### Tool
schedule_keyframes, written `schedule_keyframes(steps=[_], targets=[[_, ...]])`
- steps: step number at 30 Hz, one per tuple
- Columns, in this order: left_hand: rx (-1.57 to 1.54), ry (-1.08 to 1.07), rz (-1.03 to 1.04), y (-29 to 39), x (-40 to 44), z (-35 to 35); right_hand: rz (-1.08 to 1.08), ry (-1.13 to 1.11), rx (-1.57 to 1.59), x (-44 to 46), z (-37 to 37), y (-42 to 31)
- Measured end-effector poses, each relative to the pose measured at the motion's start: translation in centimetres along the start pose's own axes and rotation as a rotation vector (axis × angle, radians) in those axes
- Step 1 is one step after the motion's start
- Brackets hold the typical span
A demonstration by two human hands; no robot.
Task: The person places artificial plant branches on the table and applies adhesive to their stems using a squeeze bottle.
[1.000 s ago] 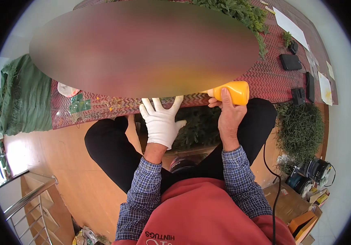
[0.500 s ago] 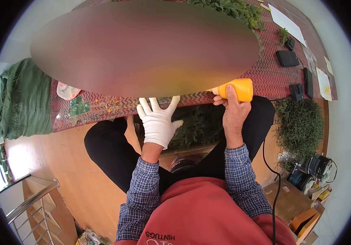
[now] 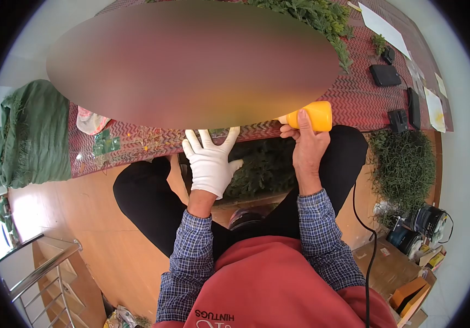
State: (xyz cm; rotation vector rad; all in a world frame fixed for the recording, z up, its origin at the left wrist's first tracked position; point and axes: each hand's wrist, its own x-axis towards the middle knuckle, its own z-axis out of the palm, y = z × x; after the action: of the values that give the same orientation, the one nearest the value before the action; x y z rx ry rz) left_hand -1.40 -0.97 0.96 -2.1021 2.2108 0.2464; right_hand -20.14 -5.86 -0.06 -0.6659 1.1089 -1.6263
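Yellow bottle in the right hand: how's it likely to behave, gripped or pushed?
The yellow bottle would probably roll if pushed while lying down, given its rounded body. Its smooth surface may be somewhat slippery in the bare right hand.

the yellow bottle (image 3: 320,116) looks like smooth plastic with a soft gloss. the white glove (image 3: 209,169) is matt, stretchy-looking cloth, lightly creased. the surface (image 3: 369,106) wears a covering with a faint plastic-like sheen. the green cloth (image 3: 32,134) is dull, loosely woven and frayed at the edges. the checked sleeves (image 3: 191,246) are wrinkled woven fabric, the red garment (image 3: 273,273) matt cloth, the black trousers (image 3: 144,202) dull cloth too. the railing (image 3: 46,270) is polished, shiny metal; the floor (image 3: 103,218) is smooth, wood-toned and glossy towards the window side. the white sheet (image 3: 385,30) looks like flat paper, the black box (image 3: 385,75) matt plastic, the wiry greenery (image 3: 402,172) rough and bristly.
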Motion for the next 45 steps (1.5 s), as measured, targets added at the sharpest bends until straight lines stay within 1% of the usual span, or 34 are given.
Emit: schedule_keyframes(steps=[5,12,20,23,26,38,41,43,44,45], targets=[[-0.001,-0.003,-0.003,0.0,0.0,0.0,-0.039,0.032,-0.013,0.4,-0.6,-0.6],[0.009,0.005,-0.003,0.0,0.0,0.1,-0.032,-0.011,-0.007,-0.1,-0.4,-1.6],[0.01,0.006,0.0,0.0,0.1,0.4,-0.06,0.006,-0.005,0.3,-0.9,-1.6],[0.01,0.003,-0.004,0.0,0.1,0.3,-0.034,-0.003,0.005,0.0,-0.6,-2.2],[0.009,0.034,0.007,-0.1,0.1,0.9,-0.017,-0.008,-0.023,0.2,-0.2,-1.3],[0.027,-0.018,-0.007,0.1,0.0,-0.1,-0.06,0.039,-0.033,0.6,-0.5,-1.4],[-0.001,-0.01,0.024,-0.7,0.0,-0.1,-0.062,0.047,-0.008,0.9,-0.6,-3.1],[-0.084,0.001,0.045,-1.9,-0.1,-0.8,-0.102,0.033,0.02,1.7,-1.1,-4.3],[-0.129,0.055,0.078,-2.7,-0.2,-1.4,-0.124,0.024,0.035,2.3,-1.3,-5.1],[-0.248,0.11,0.115,-3.8,0.1,-1.8,-0.144,0.015,0.05,3.0,-1.5,-5.9]])
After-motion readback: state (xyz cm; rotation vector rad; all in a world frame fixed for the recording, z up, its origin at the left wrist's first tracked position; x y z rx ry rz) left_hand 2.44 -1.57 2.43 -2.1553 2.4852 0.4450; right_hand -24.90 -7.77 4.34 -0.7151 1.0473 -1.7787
